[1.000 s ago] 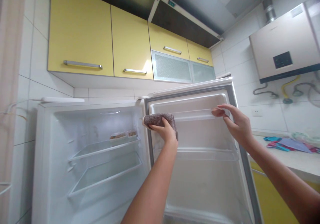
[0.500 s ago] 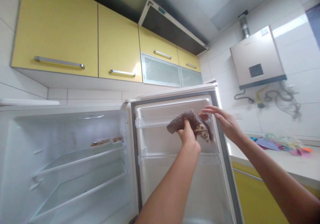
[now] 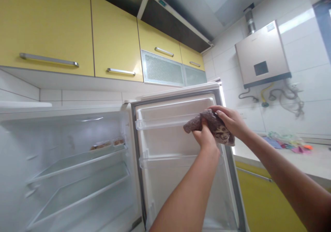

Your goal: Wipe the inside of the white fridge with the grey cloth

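A folded brown cloth (image 3: pixel 195 123) with a pale pattern on its lower part is in front of the refrigerator's open door (image 3: pixel 168 142). My left hand (image 3: pixel 206 137) grips it from below, thumb on the near face. At the cloth's upper right, my right hand (image 3: pixel 230 119) has its fingers closed over the edge, with the fingertips partly hidden. Behind the cloth runs the door's upper clear shelf (image 3: pixel 165 122).
To the left is the refrigerator interior (image 3: pixel 77 128), with packaged food (image 3: pixel 100 145) on its upper glass shelf. Yellow cabinets (image 3: pixel 116 42) hang above. A counter (image 3: pixel 274 159) with colourful bags (image 3: pixel 289 144) stands right, below a water heater (image 3: pixel 262 56).
The cloth and my left hand have moved right, toward the door's outer edge. My right hand, apart from the cloth's main part before, has closed on its upper right. The view has shifted slightly.
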### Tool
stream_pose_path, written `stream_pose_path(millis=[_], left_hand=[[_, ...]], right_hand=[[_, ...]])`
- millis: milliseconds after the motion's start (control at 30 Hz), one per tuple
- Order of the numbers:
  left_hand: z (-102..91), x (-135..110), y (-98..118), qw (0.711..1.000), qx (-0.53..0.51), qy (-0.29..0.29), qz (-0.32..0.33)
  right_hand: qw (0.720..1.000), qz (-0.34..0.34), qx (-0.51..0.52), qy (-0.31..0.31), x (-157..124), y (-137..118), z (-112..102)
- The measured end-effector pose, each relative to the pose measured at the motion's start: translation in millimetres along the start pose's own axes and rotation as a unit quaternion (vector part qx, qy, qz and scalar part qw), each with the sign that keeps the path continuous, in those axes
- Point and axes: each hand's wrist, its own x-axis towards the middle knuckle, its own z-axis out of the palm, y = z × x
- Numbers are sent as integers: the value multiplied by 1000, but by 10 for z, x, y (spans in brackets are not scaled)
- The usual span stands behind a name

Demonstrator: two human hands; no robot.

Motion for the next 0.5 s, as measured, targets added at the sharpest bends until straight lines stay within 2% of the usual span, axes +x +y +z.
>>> stream_pose_path(millis=[100,200,333,500], left_hand=[[-95,-24,199,999,26,37,14],[-279,18,514,995,51,74,31],[-660,166,1043,983,68,150,79],[-1135,368,1646,969,74,196,134]], right_hand=[[1000,-1,11,20,-29,-43,52],[1000,-7,21,20,-46,-23,84],[1000,-8,5,22,-53,34,105],[1000,-6,2,27,-59,25,110]])
